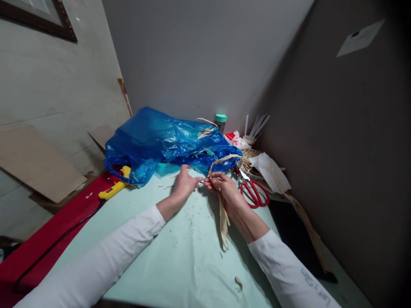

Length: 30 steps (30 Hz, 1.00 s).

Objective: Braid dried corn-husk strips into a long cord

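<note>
My right hand (226, 188) is closed round a braided strand of dried husk (221, 160), close to the middle of the table. The strand's braided end arches up and to the right above the fingers, and loose flat ends (223, 226) hang below the palm. Just to the left, my left hand (185, 184) points its thumb at the right fingertips. Its fingers are drawn together, and a thin reddish line shows between the two hands; what it pinches is too small to make out. Red-handled scissors (255, 192) lie right of my right hand.
A big blue plastic bag (160, 137) covers the table's back. A yellow glue gun (115, 188) with a black cord lies left. Behind the scissors are a woven basket (252, 154) of husk pieces, white paper (271, 171) and a green-lidded jar (221, 122). A dark board (298, 235) lies right.
</note>
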{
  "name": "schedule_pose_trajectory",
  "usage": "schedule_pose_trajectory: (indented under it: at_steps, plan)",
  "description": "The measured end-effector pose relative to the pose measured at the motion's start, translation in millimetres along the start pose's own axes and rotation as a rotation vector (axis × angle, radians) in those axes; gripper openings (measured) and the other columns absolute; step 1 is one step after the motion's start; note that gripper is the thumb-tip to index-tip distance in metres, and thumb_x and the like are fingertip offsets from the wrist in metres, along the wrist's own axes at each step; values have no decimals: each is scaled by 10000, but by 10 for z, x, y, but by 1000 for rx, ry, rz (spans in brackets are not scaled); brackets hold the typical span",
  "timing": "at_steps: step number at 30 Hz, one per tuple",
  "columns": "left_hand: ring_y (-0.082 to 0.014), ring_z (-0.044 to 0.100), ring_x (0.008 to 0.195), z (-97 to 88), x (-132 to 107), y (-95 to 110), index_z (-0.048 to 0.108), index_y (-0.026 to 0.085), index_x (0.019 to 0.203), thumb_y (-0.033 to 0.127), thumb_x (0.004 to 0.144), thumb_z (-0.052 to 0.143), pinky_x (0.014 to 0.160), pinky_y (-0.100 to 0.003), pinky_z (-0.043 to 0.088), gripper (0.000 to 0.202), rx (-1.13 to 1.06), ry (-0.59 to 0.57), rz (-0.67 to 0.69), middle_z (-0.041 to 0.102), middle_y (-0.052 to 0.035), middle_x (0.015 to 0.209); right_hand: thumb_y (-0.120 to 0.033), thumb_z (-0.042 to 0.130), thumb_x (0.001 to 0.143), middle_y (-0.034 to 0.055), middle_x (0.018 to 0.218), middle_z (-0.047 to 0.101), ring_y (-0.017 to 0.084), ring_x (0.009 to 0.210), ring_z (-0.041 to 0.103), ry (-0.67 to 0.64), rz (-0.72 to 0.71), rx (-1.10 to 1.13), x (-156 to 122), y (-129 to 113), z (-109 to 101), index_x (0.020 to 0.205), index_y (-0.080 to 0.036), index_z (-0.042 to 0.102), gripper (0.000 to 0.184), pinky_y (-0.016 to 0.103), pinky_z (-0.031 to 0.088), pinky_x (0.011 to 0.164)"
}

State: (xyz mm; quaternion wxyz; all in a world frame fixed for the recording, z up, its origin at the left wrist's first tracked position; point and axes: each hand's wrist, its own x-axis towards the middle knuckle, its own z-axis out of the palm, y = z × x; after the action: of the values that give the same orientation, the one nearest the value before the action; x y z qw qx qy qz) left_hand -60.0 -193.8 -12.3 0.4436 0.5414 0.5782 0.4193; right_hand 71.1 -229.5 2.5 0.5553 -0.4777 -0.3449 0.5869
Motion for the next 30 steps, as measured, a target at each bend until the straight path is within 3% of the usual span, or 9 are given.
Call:
schedule_pose_trajectory:
  at_steps: [2,4,6,9,13,17,23,30]
  plan:
    - [-145,568,717,-92,36,34,442,204,1256,167,700,671,648,-239,404,602,117,210,169,609,-5,808,-105,511,730,33,769,688,120,695,649,9,-41,-40,-13,23,24,835,-189,515,135,245,519,729]
    - [-176,565,840,-123,31,73,595,184,1061,168,707,652,757,-279,417,359,186,271,317,612,-42,882,-145,500,744,38,792,687,132,724,650,17,-81,-91,-24,51,36,848,-192,494,115,272,512,773]
    - [-192,565,845,-83,-5,84,648,161,777,213,712,643,772,-296,426,83,142,118,342,619,-51,824,-166,501,731,35,803,681,156,762,646,27,-114,-163,-34,83,31,871,-198,486,145,299,503,786]
    - [-167,566,646,29,-59,36,618,147,606,292,693,653,625,-279,441,173,10,-140,238,604,-27,637,-148,508,680,27,814,679,196,821,630,17,-144,-292,-42,129,0,934,-205,511,261,315,484,753]
    - [-134,554,531,98,-55,-34,616,127,663,240,683,622,549,-261,445,114,-103,-183,129,606,-22,595,-103,477,663,28,825,692,206,837,624,-51,-162,-412,-28,128,-45,1009,-195,530,362,308,461,744]
    - [-143,587,567,108,-31,-46,603,128,714,160,664,596,582,-265,470,61,-123,-151,88,626,-28,624,-78,474,706,60,872,710,212,819,629,-155,-270,-820,-54,9,-76,1066,-174,494,373,288,427,706]
    - [-164,591,661,112,-27,-47,606,151,695,116,676,572,650,-271,462,53,39,-136,160,640,-29,676,-158,486,833,129,873,707,230,791,629,-156,-433,-1347,-130,-129,-90,994,-143,544,172,269,351,635]
    - [-182,560,695,55,-51,23,595,172,672,75,672,529,664,-270,417,118,240,-201,258,618,-20,664,-215,462,888,122,759,690,203,696,593,-124,-484,-1490,-62,-115,-125,745,-162,633,229,281,277,606]
